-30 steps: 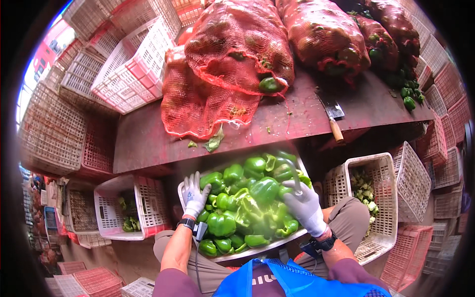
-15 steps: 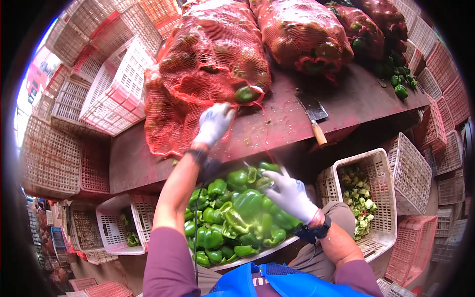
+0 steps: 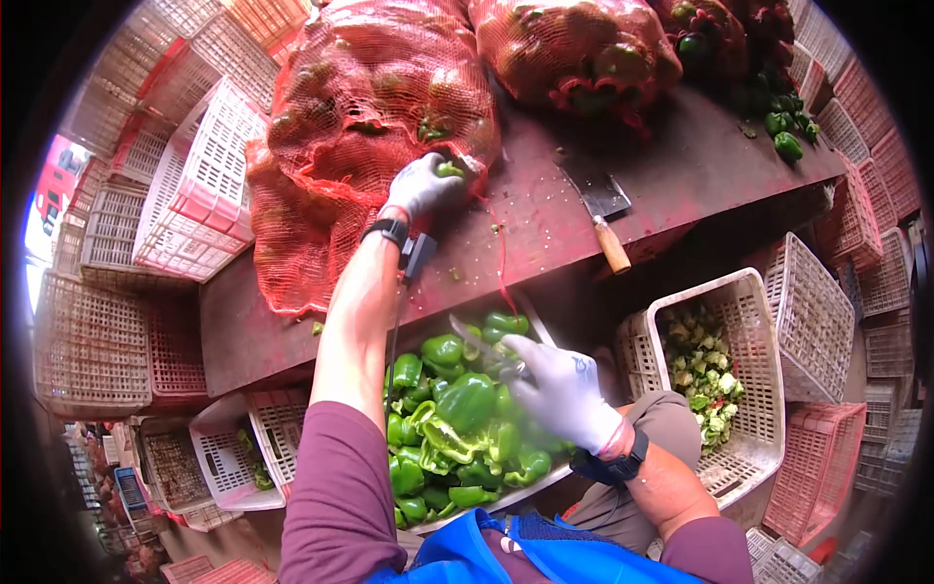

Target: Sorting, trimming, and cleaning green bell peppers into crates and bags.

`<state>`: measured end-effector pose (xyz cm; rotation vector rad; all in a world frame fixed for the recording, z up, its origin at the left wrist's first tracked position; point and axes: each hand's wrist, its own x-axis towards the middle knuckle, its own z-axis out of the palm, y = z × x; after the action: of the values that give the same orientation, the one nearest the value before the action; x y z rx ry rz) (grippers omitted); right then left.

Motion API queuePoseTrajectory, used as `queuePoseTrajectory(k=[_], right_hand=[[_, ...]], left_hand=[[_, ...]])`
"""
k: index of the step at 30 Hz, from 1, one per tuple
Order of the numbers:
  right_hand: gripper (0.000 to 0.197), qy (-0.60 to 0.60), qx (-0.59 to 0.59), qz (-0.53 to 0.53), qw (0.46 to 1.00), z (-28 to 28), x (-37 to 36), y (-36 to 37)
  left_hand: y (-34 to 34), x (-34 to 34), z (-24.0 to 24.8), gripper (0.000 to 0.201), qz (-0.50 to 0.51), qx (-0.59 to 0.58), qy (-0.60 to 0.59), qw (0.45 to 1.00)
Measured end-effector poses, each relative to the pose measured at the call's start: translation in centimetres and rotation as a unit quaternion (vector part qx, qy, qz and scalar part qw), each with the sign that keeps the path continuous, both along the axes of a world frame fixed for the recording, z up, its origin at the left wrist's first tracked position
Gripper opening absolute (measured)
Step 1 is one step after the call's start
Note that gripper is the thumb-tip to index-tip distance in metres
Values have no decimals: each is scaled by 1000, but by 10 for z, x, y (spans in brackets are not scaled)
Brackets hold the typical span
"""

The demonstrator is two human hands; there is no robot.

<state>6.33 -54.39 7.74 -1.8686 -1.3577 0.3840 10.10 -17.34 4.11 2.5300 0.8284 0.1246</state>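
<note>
Your left hand (image 3: 425, 187) is at the mouth of the red mesh bag (image 3: 389, 97) on the worktop (image 3: 545, 234), its fingers curled over a green pepper (image 3: 449, 169); you cannot tell whether that grip is clamped or only resting. Expect the pepper to be light, smooth and slippery through the glove, firm but easily cracked if squeezed; it is best cupped round its widest part, clear of the loose netting. Your left arm stretches forward, nearly straight, back of the hand upward. Your right forearm angles in from the lower right, and the right hand (image 3: 566, 386) is closed around a slim metal tool (image 3: 465, 334), blurred, above the heaped peppers (image 3: 467, 401) in the pale tray (image 3: 545, 484).
</note>
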Motion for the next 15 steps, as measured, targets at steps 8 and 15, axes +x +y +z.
queuePoseTrajectory(k=[8, 15], right_hand=[[35, 23, 116, -98, 988, -2, -10, -3], [60, -119, 214, 16, 969, 13, -41, -2]], left_hand=[[-28, -110, 22, 39, 32, -568, -460, 682], [-192, -228, 43, 37, 186, -679, -445, 554]])
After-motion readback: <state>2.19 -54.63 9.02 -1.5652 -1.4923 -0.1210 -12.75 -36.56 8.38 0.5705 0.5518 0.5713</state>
